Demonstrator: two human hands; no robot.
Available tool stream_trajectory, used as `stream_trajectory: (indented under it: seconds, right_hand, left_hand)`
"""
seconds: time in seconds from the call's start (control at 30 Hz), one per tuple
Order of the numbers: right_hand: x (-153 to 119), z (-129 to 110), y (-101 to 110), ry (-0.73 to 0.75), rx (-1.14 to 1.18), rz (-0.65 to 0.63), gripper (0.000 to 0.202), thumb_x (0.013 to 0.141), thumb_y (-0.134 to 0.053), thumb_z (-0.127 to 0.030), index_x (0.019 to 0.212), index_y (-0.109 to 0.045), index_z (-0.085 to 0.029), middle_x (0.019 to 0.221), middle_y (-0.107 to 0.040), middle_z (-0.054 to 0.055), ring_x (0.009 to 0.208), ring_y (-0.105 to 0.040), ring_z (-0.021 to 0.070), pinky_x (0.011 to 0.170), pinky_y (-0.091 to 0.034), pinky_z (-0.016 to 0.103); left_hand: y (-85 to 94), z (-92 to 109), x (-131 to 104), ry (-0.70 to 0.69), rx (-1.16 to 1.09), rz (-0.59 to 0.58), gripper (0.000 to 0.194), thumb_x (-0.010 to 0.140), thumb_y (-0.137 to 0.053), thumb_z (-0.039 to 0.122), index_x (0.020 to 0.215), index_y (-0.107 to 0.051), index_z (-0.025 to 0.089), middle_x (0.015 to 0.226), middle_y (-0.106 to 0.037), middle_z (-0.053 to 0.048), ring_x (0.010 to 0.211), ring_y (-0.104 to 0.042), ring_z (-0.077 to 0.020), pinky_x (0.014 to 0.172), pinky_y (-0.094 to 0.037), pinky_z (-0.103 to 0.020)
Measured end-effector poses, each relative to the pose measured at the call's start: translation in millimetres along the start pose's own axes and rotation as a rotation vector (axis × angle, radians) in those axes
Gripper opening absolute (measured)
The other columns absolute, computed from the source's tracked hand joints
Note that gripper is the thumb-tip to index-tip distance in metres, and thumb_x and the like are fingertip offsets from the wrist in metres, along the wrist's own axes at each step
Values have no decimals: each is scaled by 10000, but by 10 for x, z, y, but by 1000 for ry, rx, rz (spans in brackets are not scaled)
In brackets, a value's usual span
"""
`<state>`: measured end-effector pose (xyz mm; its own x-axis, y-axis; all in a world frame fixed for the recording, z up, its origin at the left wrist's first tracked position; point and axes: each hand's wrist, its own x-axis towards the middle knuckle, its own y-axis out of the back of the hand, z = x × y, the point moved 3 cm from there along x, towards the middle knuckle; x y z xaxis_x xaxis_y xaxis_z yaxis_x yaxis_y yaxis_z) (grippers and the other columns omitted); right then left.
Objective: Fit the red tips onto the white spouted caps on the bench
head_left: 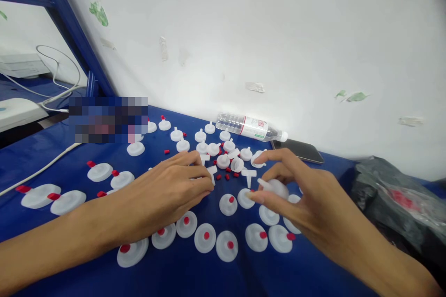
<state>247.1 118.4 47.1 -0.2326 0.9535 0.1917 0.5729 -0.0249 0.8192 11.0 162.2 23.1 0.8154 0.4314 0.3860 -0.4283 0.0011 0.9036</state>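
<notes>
Now our half-open right hand (258, 177) holds a blurred, spouted white plastic cap (277, 188) between thumb and fingers, inside the blue bench (188, 271)'s wall-side edge; our curled left hand (174, 180)'s grip is hidden.

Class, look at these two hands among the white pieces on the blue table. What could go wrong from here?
The left forearm crosses above red-tipped white pieces, so it might brush some out of place.

Small loose red caps lie among white pieces between the left hand and right hand; a fingertip could scatter them.

The clear bottle lies on its side, so a knock might roll it into nearby pieces.
</notes>
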Motion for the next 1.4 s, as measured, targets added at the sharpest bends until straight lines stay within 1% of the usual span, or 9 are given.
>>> stream_trajectory:
  seconds: [0.07,0.17,0.37,0.7,0.8,0.93,1.17,1.3,1.4]
  right_hand:
    - [-26,-37,-52,27,-2,-16,424,929,-718,-518,1265,-519,-352,817,-681,-91,421,-505,64,406,-388,199]
    - [-58,-117,-138,104,1,-7,503,916,-755,-464,1321,-470,-372,864,-707,-105,493,-599,65,488,-467,163]
    - [-120,-293,-218,260,-66,110,546,909,-742,-520,1333,-461,-322,881,-751,-97,623,-698,94,603,-540,162]
    - [-204,-329,-254,288,-53,165,444,966,-649,-558,1308,-483,-329,857,-753,-100,566,-699,84,529,-512,161]
    - [-199,-330,-289,311,-58,151,471,967,-638,-577,1323,-464,-321,823,-754,-106,548,-701,92,529,-519,168]
    - [-198,-338,-341,336,-79,153,522,976,-618,-589,1370,-441,-295,921,-793,-57,709,-778,133,669,-589,192]
    - [-197,-362,-296,365,-136,188,570,990,-522,-667,1392,-441,-272,1034,-799,3,772,-787,167,715,-625,243]
    - [-157,-330,-136,291,-223,299,416,1061,-472,-531,1379,-473,-262,1098,-776,14,736,-754,129,672,-613,223]
    - [-145,-302,-65,246,-241,353,345,1068,-487,-430,1369,-492,-262,1106,-763,-3,724,-729,100,613,-580,191]
  left_hand:
    - [61,34,24,26,-96,18,211,1021,-551,109,1118,-716,199,1008,-728,-44,924,-608,-173,818,-521,-305]
    - [145,116,40,95,-346,153,322,1015,-552,76,1234,-710,252,1099,-701,-22,921,-644,-108,778,-535,-210]
    - [176,272,82,260,-680,278,125,946,-720,180,984,-809,259,954,-809,44,878,-751,-86,770,-574,-109]
    - [106,329,65,299,-715,288,131,881,-769,115,915,-817,231,880,-826,56,803,-769,-87,756,-588,-95]
    - [99,334,78,255,-715,285,146,894,-751,99,943,-823,215,893,-822,21,812,-764,-93,751,-588,-100]
    - [101,368,69,112,-709,254,187,925,-703,75,1030,-818,179,969,-799,-39,858,-758,-122,775,-609,-161]
    - [147,348,83,39,-568,226,127,936,-687,75,991,-774,149,943,-768,-28,847,-733,-94,784,-579,-130]
    - [421,34,83,111,-26,354,132,998,-611,175,1020,-739,202,996,-761,-15,837,-711,-120,768,-558,-214]
    - [622,-338,32,338,418,226,255,1038,-489,244,1014,-733,173,1010,-745,-69,869,-694,-212,748,-514,-334]
